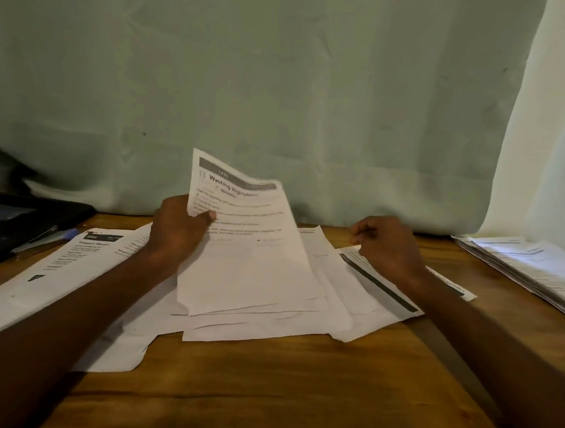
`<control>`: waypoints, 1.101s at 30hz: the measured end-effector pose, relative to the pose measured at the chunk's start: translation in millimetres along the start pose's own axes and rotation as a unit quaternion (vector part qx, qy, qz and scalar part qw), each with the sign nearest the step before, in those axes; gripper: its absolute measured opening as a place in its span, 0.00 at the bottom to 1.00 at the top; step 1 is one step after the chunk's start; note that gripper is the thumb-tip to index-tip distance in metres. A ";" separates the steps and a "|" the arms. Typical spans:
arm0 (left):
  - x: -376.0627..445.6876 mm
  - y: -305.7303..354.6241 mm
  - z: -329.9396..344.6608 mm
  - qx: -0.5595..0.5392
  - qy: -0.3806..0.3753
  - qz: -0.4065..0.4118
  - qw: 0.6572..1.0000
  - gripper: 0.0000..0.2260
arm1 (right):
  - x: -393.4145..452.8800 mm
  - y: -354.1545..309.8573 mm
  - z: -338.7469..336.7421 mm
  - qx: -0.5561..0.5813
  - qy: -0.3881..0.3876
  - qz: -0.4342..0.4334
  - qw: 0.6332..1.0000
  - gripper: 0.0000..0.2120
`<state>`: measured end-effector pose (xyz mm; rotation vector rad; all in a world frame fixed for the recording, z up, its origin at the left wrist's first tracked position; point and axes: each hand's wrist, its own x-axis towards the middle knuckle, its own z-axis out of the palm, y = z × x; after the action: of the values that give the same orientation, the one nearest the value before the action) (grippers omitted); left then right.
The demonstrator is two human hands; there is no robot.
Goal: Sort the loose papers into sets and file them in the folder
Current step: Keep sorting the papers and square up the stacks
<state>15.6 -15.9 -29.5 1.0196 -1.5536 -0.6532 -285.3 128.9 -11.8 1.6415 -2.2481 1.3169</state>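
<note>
**Sorting worksheets at the tabletop**

Wooden tabletop (280, 395) lies nearest, carrying loose papers (267, 325) spread across its middle. Left hand (177, 230) pinches a "Washing Vegetables" sheet (249, 245), raised and tilted. Right hand (388, 246) hovers, fingers curled, empty. Far left sits a black folder (19, 221); far right, a stacked set (532, 268).

Two hands (177, 227), one pen (46, 235), many papers (254, 278)
</note>
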 end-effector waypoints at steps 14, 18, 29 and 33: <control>-28.5 23.3 18.4 0.241 -0.151 0.220 0.933 0.33 | 0.9 17.9 -11.0 -0.222 -0.170 0.082 0.957 0.31; -57.1 31.9 39.1 0.220 -0.342 0.246 0.880 0.28 | 2.1 21.2 0.6 -0.167 -0.177 0.049 0.969 0.17; -51.2 17.6 39.9 0.295 -0.432 0.228 0.821 0.43 | -15.3 17.2 -30.1 -0.061 -0.269 0.151 0.949 0.36; -50.9 17.6 40.9 0.308 -0.431 0.229 0.817 0.36 | -6.9 24.5 -21.5 -0.016 -0.242 0.194 0.951 0.36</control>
<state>-27.7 32.2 -49.3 0.7468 -2.8371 -0.2449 -310.9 149.8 -16.1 1.7201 -2.9854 0.9993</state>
